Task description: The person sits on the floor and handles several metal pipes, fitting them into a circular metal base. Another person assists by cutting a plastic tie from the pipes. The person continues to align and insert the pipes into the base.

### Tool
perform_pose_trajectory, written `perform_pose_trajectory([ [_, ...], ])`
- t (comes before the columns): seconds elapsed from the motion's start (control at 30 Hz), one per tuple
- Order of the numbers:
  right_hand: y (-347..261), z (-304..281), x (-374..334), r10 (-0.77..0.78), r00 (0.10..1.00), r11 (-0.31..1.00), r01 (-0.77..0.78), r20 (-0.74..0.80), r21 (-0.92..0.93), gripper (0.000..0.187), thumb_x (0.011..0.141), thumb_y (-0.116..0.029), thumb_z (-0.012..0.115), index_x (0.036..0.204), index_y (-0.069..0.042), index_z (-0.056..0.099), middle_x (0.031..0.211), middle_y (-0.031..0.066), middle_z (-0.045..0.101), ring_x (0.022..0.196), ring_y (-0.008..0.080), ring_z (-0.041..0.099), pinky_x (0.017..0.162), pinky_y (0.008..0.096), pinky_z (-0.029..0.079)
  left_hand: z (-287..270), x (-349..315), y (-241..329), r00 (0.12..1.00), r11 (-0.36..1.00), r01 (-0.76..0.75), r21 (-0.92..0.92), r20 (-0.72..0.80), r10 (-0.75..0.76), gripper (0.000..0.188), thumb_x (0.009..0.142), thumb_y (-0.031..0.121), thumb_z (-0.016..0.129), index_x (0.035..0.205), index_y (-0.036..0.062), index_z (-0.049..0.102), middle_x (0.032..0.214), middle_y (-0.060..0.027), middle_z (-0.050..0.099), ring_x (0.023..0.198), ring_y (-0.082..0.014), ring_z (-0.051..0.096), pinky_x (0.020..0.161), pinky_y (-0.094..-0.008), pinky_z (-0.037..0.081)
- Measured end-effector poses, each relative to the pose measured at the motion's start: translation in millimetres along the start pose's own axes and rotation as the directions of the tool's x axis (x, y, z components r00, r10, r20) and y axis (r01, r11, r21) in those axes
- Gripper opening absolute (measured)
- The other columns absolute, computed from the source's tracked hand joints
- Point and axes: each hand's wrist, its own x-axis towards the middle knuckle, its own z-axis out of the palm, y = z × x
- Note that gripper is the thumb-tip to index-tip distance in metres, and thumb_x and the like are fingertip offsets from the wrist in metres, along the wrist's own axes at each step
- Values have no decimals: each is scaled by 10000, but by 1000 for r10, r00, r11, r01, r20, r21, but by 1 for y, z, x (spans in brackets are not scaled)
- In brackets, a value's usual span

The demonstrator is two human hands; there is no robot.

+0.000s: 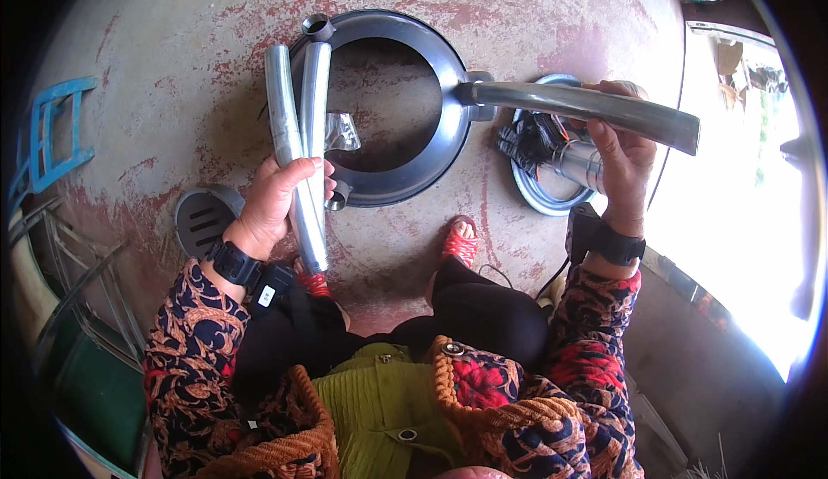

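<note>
Two silver metal tubes (295, 125) lie together in my left hand (274, 199), its fingers wrapped round them over the left side of a dark metal ring (448, 74). My right hand (623, 147) grips a third metal tube (578, 101). That tube's left end meets a short dark socket (470, 93) on the ring's right edge; I cannot tell how far it is in. Other short sockets stick out from the ring at the upper left (317, 26) and lower left (338, 194). A clear plastic bag (342, 132) lies inside the ring.
A blue-grey round basin (530, 190) holds black and silver parts right of the ring. A slotted grey piece (205, 218) lies at the left. Farther left are a blue stool (60, 134) and a chair with a green seat (99, 384). My feet in red sandals (461, 242) are close below the ring.
</note>
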Motion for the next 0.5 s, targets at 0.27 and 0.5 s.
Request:
perform_pose_trajectory([
  [0.27,2,25,0,-36,994,990,21,-103,-140,410,895,-47,707,1255,54,540,1166,137,650,1035,176,645,895,299,521,-2,2,0,999,999,-15,52,-33,17,359,867,243,646,1066,-51,596,914,-130,662,804,-213,669,757,-351,565],
  [0.5,3,29,2,-36,986,997,24,-161,-76,370,910,-73,701,1230,39,554,1056,115,680,921,146,660,821,264,524,-4,3,2,999,1000,-17,18,-30,17,323,870,213,666,1061,-40,602,898,-117,672,775,-206,672,742,-348,569],
])
